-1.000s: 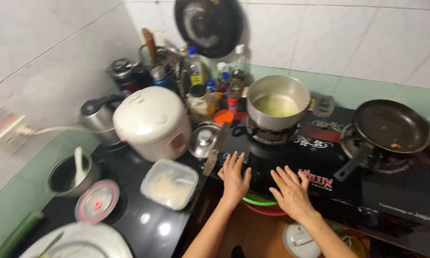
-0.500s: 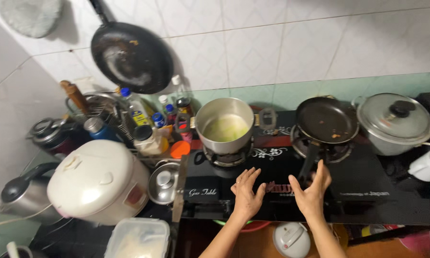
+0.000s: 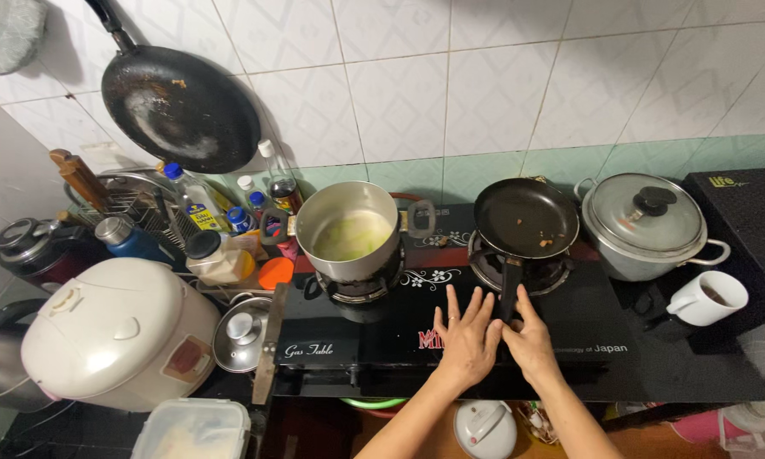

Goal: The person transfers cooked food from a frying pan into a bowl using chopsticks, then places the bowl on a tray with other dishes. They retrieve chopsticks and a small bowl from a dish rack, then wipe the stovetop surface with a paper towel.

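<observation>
Both hands (image 3: 497, 340) closer together than before

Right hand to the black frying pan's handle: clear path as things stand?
Probably yes. The right hand lies flat on the black glass stove top, right beside the black frying pan's handle, which points toward it. Nothing sits between them; the left hand is on the other side.

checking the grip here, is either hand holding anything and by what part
Nothing is held. Left hand and right hand lie open, fingers spread, on the black gas stove, by the frying pan's handle.
</observation>
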